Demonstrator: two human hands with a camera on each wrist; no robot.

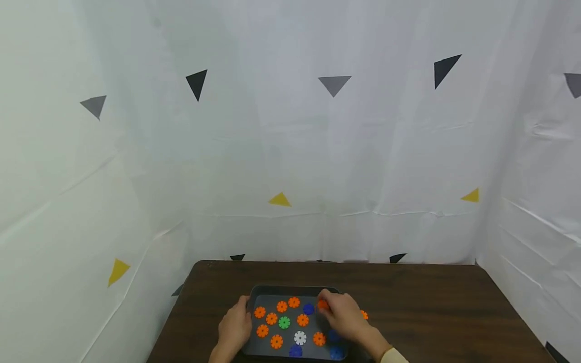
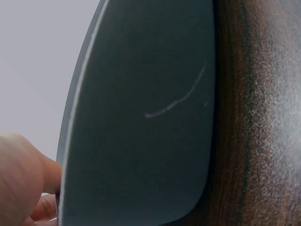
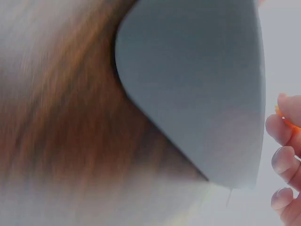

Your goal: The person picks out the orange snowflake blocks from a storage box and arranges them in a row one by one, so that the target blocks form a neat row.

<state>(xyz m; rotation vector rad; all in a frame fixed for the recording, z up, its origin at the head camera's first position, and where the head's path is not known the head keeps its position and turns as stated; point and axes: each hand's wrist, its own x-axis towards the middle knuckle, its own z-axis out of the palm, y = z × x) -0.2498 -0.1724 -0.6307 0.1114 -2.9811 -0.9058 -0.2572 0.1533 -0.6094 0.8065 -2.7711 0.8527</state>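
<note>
A dark grey rectangular tray (image 1: 295, 290) sits on the table with notched, flower-shaped plastic discs in it. My left hand (image 1: 235, 325) grips its left edge; in the left wrist view the thumb and fingers (image 2: 46, 207) are at the rim. Over the tray's far right corner, my right hand (image 1: 346, 316) pinches an orange disc (image 1: 323, 304). The right wrist view shows that disc's orange edge (image 3: 295, 126) between thumb and fingertips, above the tray's side wall (image 3: 197, 84). In the tray lie several orange discs (image 1: 277, 342), a green disc (image 1: 284, 322), a white disc (image 1: 300, 338) and blue discs (image 1: 308, 308).
Another orange disc (image 1: 364, 314) shows just past the tray's right side, partly behind my right hand. The dark brown wooden table (image 1: 426, 307) reaches back to a white cloth wall (image 1: 317, 151) with triangle patches. More cloth hangs on both sides.
</note>
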